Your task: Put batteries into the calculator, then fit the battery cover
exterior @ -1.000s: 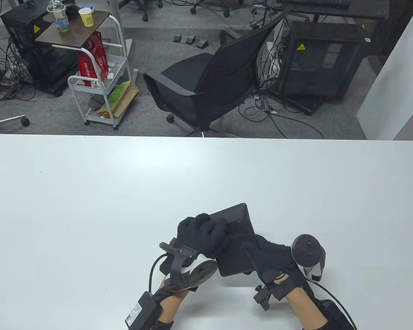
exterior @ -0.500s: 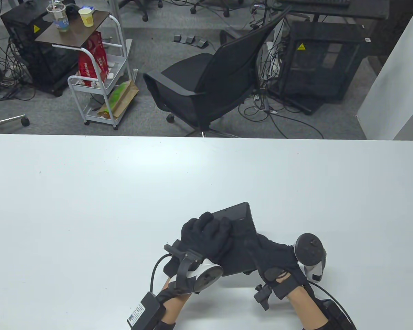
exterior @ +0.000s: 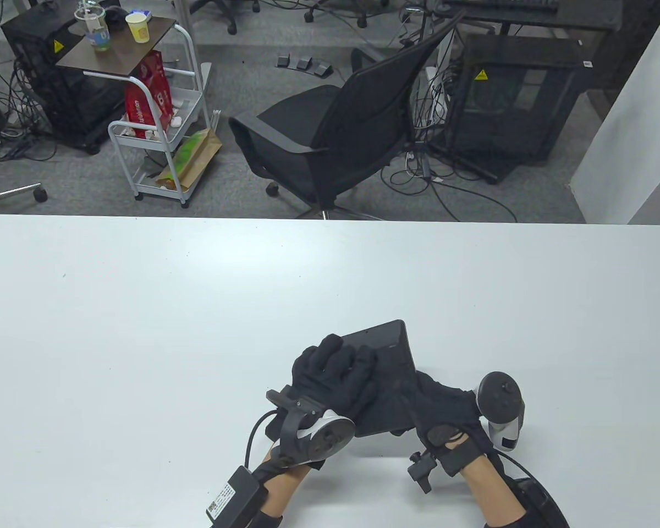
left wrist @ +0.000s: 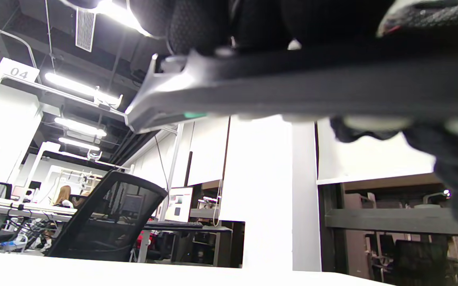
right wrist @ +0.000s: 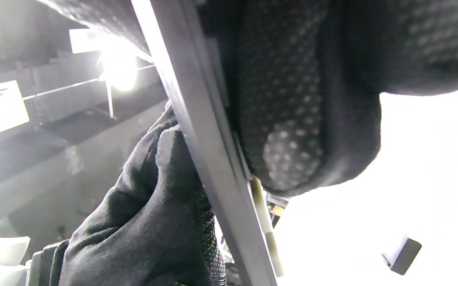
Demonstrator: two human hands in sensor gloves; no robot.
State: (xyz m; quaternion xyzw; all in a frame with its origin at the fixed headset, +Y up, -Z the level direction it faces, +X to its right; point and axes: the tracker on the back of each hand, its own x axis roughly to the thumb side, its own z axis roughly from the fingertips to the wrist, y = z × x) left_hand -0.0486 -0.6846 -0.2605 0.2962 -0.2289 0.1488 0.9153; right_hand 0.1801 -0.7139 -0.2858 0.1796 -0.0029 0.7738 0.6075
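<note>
A black calculator (exterior: 388, 344) is held back side up, tilted a little above the white table (exterior: 143, 308) near its front edge. My left hand (exterior: 335, 374) grips its left edge with fingers curled over the back. My right hand (exterior: 437, 401) holds its right side from below and beside. In the left wrist view the calculator's edge (left wrist: 292, 91) runs across the top under my fingers. In the right wrist view the calculator's edge (right wrist: 201, 131) is seen side on between both gloves. No loose batteries show. A small dark piece (right wrist: 406, 250) lies on the table; I cannot tell whether it is the cover.
A black office chair (exterior: 335, 132) stands beyond the table's far edge. A white trolley (exterior: 154, 110) with cups and bags stands at the back left. Cables run from both wrists off the front edge.
Both hands have shifted the calculator slightly right and away, turning it a little. The grip of each hand is the same.
</note>
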